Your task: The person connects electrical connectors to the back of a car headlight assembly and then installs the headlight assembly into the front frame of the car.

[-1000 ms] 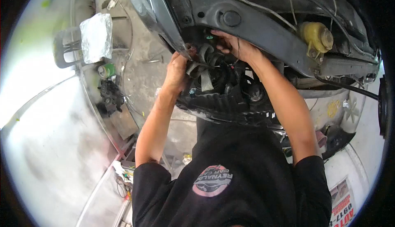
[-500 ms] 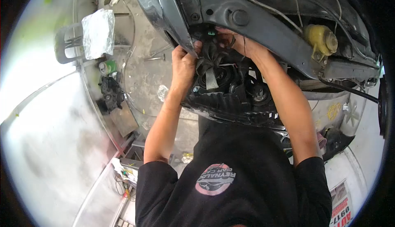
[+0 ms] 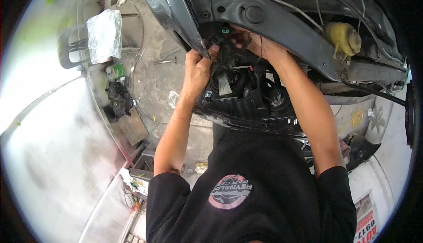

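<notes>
My left hand [image 3: 198, 70] is closed at the edge of the grey fender [image 3: 188, 23], its thumb and fingers pressed together against dark parts. What it grips is hidden. Opposite it, my right hand [image 3: 256, 46] reaches beneath the grey body panel [image 3: 286, 34] with its fingers curled, partly in shadow. I cannot make out what lies in those fingers. Between the hands sits a dark connector with a green inside [image 3: 225, 30]. Just below are black wiring and the back of a headlight [image 3: 253, 100], with a grey ribbed strip [image 3: 224, 84] across its round opening.
A yellowed plastic reservoir [image 3: 346, 39] is at the right of the engine bay. On the left stand a chair with a plastic-wrapped item [image 3: 104, 36], a green can [image 3: 115, 71] and a black part [image 3: 120, 101]. A hammer-like tool [image 3: 165, 61] lies on the floor.
The black finned piece between my hands has folded down and shows less. The green-centred connector shows more clearly. My hands have barely moved, and the car sits slightly higher in view.
</notes>
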{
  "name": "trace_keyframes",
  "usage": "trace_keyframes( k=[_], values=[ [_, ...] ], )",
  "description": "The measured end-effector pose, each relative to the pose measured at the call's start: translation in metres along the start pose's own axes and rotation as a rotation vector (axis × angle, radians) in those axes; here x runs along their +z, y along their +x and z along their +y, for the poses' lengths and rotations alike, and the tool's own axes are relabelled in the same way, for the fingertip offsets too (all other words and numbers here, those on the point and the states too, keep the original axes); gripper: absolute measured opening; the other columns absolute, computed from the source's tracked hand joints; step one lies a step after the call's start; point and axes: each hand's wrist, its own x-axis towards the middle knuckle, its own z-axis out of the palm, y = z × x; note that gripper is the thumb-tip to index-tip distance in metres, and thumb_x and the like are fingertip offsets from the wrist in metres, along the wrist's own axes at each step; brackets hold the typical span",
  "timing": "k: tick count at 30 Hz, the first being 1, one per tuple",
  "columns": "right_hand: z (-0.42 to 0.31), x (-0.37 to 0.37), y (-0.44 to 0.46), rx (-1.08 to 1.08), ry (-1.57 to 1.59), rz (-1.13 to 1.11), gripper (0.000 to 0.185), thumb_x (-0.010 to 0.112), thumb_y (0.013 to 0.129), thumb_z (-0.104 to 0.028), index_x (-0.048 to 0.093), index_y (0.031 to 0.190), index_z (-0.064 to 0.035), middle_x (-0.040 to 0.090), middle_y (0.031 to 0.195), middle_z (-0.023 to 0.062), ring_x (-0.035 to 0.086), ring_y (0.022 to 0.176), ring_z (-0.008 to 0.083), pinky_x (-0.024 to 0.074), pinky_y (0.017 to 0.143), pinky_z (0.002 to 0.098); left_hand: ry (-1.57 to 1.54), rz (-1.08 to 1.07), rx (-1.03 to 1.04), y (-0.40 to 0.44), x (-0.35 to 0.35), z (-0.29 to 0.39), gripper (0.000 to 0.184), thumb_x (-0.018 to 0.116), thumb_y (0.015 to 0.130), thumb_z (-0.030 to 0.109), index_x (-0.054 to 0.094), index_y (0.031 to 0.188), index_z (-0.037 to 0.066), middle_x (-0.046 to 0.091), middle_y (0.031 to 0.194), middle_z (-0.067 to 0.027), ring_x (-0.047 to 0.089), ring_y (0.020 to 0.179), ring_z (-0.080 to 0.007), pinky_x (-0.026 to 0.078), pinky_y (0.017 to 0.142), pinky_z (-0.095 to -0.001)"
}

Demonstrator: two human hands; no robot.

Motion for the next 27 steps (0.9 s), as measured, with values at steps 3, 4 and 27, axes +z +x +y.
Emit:
trace_keyframes(
  k=[3,4,27],
  values=[
    [-0.006,0.005,-0.002,0.052,-0.033,0.053,0.017,0.072,0.094,-0.023,0.069,0.104,-0.0100,0.070,0.092,0.0045,0.064,0.075,0.0172,0.0474,0.058,0.0286,0.052,0.019,0.042,0.001,-0.001,0.003,0.047,0.065,0.099,0.032,0.062,0.129,-0.004,0.070,0.111,-0.0080,0.061,0.101,-0.0153,0.048,0.090,-0.0302],
    [-0.006,0.005,-0.002,0.052,-0.038,0.049,0.017,0.072,0.094,-0.023,0.069,0.104,-0.0099,0.070,0.092,0.0044,0.065,0.075,0.0173,0.0476,0.058,0.0286,0.045,0.028,0.039,0.001,-0.001,0.005,0.047,0.065,0.099,0.032,0.062,0.128,-0.004,0.070,0.111,-0.0080,0.061,0.100,-0.0151,0.048,0.090,-0.0301],
    [-0.004,0.017,-0.008,-0.081,-0.124,-0.008,0.029,0.058,0.103,-0.034,0.065,0.112,-0.0072,0.068,0.098,0.0063,0.063,0.082,0.0138,0.0483,0.063,0.0241,-0.861,-0.032,-0.260,0.019,-0.002,-0.028,0.038,0.063,0.100,0.032,0.066,0.114,-0.004,0.072,0.106,-0.0145,0.069,0.096,-0.0268,0.056,0.086,-0.0397]
  ],
)
